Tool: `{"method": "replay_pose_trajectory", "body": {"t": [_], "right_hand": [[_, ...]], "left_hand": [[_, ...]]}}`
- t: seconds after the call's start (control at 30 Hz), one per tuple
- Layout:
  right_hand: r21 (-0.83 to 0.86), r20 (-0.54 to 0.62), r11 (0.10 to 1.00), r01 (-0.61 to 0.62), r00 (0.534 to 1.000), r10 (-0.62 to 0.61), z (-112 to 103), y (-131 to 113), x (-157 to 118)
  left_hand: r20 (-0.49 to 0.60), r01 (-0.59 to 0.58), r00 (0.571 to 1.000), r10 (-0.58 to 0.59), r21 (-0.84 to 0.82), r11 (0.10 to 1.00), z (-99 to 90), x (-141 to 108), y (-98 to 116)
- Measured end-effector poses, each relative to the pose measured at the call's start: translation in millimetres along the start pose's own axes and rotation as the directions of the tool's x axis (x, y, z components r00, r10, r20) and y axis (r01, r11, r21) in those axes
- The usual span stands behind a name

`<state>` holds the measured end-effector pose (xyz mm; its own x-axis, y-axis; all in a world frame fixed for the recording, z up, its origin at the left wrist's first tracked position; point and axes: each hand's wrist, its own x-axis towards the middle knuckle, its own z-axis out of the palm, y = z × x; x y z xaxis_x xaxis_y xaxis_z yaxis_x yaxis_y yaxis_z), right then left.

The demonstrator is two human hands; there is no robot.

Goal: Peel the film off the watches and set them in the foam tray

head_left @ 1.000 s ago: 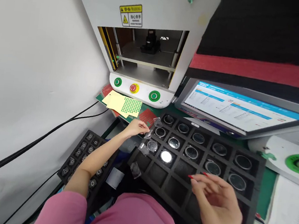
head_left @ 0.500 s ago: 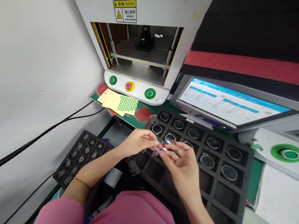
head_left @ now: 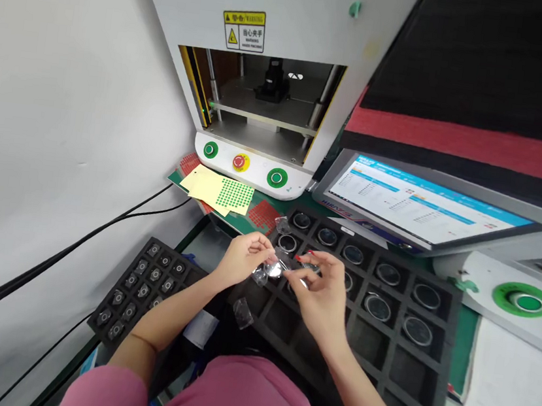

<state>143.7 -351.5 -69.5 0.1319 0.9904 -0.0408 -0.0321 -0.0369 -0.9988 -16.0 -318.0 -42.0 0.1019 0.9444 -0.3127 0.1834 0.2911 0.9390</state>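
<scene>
My left hand [head_left: 245, 260] is closed in a pinch on a small clear plastic wrapper [head_left: 284, 259]. A shiny round piece [head_left: 273, 269] shows at the wrapper, between my two hands; whether it lies inside or behind the film I cannot tell. From the other side, my right hand [head_left: 319, 294] pinches the wrapper's edge with thumb and fingers, its red-nailed fingertips curled. Both hands are over the large black foam tray [head_left: 381, 373], whose rear pockets hold round glass-like discs with rims [head_left: 377, 306]. Loose crumpled clear plastic [head_left: 242, 313] lies at the tray's near left edge.
A smaller black foam tray [head_left: 148, 306] with wrapped small parts stands at left. Behind are a press machine [head_left: 253, 184] with buttons and a lit screen [head_left: 429, 199]. Yellow sticker sheets [head_left: 208, 189] lie before the press. Papers [head_left: 516, 378] are at right; black cables [head_left: 73, 244] cross at left.
The view has shifted slightly. My hands have moved a little apart, with the wrapper stretched between them, and the shiny round piece shows more fully than before.
</scene>
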Motion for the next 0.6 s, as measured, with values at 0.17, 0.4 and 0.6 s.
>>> {"method": "replay_pose_trajectory", "body": {"t": [0.17,0.4,0.6], "right_hand": [[-0.248,-0.006,0.968,-0.037,0.999,0.037,20.8,35.1,41.3],[-0.539,-0.011,0.842,0.019,1.000,-0.030,32.3,46.3,61.5],[-0.651,-0.024,0.759,0.014,0.999,-0.039,17.4,28.3,44.1]], "left_hand": [[-0.134,0.029,0.991,0.004,0.242,0.970,-6.8,32.1,-29.7],[-0.186,0.145,0.981,-0.058,0.496,0.856,-5.7,44.0,-54.3],[-0.388,0.331,0.914,-0.121,0.539,0.775,-32.6,21.7,-85.4]]}}
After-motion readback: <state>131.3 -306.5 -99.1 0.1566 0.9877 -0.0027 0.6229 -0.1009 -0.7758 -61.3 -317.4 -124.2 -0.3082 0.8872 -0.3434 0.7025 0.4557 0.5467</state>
